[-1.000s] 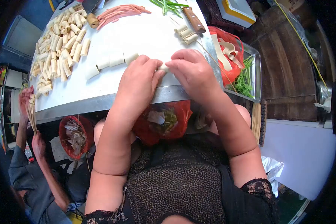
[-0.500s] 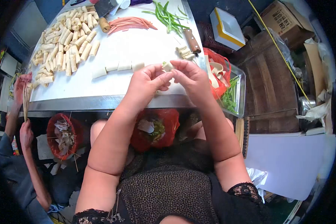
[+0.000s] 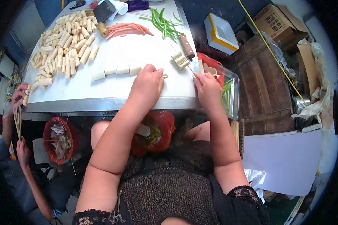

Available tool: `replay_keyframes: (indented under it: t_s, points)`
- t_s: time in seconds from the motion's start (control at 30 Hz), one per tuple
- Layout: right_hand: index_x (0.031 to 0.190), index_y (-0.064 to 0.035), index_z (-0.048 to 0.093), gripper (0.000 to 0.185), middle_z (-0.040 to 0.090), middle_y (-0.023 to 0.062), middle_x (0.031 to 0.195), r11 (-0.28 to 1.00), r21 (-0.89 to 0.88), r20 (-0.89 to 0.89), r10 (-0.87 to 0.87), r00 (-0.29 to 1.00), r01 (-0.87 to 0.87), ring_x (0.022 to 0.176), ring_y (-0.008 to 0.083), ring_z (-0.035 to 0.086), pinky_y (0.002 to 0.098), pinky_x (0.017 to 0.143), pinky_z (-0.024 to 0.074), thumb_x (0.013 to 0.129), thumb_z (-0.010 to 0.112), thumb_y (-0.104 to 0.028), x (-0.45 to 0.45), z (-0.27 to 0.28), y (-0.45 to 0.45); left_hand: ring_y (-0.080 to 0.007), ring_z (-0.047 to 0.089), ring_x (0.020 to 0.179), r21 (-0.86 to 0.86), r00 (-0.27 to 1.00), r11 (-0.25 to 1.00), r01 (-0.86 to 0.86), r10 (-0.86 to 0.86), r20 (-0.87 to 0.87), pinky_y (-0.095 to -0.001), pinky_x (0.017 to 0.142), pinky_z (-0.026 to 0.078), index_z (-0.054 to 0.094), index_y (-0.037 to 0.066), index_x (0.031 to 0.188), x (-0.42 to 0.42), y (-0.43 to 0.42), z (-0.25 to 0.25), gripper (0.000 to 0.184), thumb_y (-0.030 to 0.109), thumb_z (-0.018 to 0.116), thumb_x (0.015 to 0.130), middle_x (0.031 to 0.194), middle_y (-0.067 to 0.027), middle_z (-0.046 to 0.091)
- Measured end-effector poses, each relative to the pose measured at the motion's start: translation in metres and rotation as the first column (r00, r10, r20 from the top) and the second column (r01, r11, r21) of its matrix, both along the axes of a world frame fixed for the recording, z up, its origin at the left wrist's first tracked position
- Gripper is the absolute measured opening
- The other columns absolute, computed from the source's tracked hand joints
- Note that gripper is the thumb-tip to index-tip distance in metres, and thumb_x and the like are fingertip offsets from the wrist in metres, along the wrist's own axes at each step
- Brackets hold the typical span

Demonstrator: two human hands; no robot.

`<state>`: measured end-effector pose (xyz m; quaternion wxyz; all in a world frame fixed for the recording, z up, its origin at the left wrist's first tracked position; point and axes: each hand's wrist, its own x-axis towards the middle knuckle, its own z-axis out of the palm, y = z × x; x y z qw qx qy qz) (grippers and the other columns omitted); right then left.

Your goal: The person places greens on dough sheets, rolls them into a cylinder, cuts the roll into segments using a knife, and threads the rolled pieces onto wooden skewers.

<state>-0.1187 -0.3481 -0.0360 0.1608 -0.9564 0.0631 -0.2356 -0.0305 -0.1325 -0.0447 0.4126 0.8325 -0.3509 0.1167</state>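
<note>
My left hand [image 3: 147,85] is closed low over the white tabletop, a small pale roll [image 3: 165,75] poking out past its fingertips; most of that roll is hidden. Just left of it, several pale flat sheets [image 3: 122,69] lie in a row. At the table's right edge my right hand [image 3: 207,87] pinches the end of a thin skewer [image 3: 191,69]. Several short pale rolls [image 3: 180,60] sit side by side at the skewer's other end, below a wooden-handled knife [image 3: 186,46].
Many stacked rolls [image 3: 65,43] cover the table's left. Pink strips [image 3: 127,30] and green pepper strips [image 3: 162,23] lie at the back. A red bag [image 3: 214,64] and metal tray [image 3: 234,93] are at right. At left, another person's hand [image 3: 23,152] holds sticks [image 3: 17,122].
My hands have parted. The left has lowered to the table with the small roll, while the right has moved right and taken the skewer. The other person's hands have shifted slightly.
</note>
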Motion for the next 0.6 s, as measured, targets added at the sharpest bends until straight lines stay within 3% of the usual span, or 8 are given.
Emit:
replay_keyframes:
  t_s: [0.1, 0.17, 0.23, 0.37, 0.6]
  points:
    - [0.106, -0.0032, 0.07, 0.019, 0.062, 0.0161, 0.088, 0.997, -0.008, 0.1, 0.073, 0.992, -0.073, 0.082, 0.0327, 0.062, 0.0403, 0.074, 0.0503, 0.09, 0.065, -0.011, -0.032, 0.004, 0.005, -0.0359, 0.06, 0.09, 0.079, 0.997, 0.995, -0.06, 0.064, -0.046, -0.0431, 0.079, 0.051, 0.069, -0.001, 0.1, 0.004, -0.004, -0.001, 0.018, 0.01, 0.066, 0.086, 0.096, -0.0179, 0.06]
    - [0.11, -0.0031, 0.07, 0.022, 0.06, 0.0145, 0.084, 0.978, 0.181, 0.06, 0.096, 0.994, -0.105, 0.075, 0.0283, 0.06, 0.0359, 0.069, 0.0491, 0.089, 0.066, -0.006, -0.061, 0.005, 0.012, -0.0359, 0.061, 0.089, 0.074, 0.997, 0.996, -0.048, 0.052, -0.054, -0.0436, 0.081, 0.052, 0.07, -0.002, 0.101, 0.007, -0.005, -0.001, 0.02, 0.011, 0.067, 0.085, 0.094, -0.0183, 0.061]
    - [0.112, -0.003, 0.07, 0.024, 0.059, 0.0132, 0.082, 0.962, 0.242, 0.066, 0.109, 0.992, -0.122, 0.073, 0.0262, 0.059, 0.034, 0.068, 0.0483, 0.089, 0.067, -0.004, -0.086, 0.007, 0.022, -0.0351, 0.063, 0.089, 0.0, 0.997, 0.998, -0.057, 0.057, -0.056, -0.043, 0.081, 0.052, 0.072, 0.0, 0.099, 0.01, -0.005, -0.003, 0.021, 0.013, 0.069, 0.084, 0.092, -0.0188, 0.064]
    - [0.115, -0.0032, 0.07, 0.027, 0.058, 0.0107, 0.08, 0.888, 0.446, 0.004, 0.121, 0.993, -0.11, 0.071, 0.0221, 0.057, 0.0312, 0.066, 0.0472, 0.089, 0.067, -0.001, -0.111, 0.005, 0.032, -0.0338, 0.065, 0.089, 0.036, 0.995, 0.995, -0.096, 0.098, -0.036, -0.0421, 0.082, 0.052, 0.073, 0.001, 0.098, 0.012, -0.006, -0.001, 0.02, 0.015, 0.071, 0.083, 0.091, -0.0189, 0.067]
    - [0.111, -0.0034, 0.071, 0.023, 0.06, 0.01, 0.082, 0.913, 0.4, -0.031, 0.108, 0.994, -0.086, 0.072, 0.0213, 0.059, 0.0303, 0.065, 0.048, 0.089, 0.067, -0.003, -0.105, 0.005, 0.029, -0.0308, 0.066, 0.084, -0.001, 0.992, 0.993, -0.119, 0.119, -0.033, -0.0383, 0.078, 0.053, 0.072, 0.0, 0.099, 0.015, -0.006, -0.007, 0.021, 0.016, 0.072, 0.085, 0.093, -0.0167, 0.068]
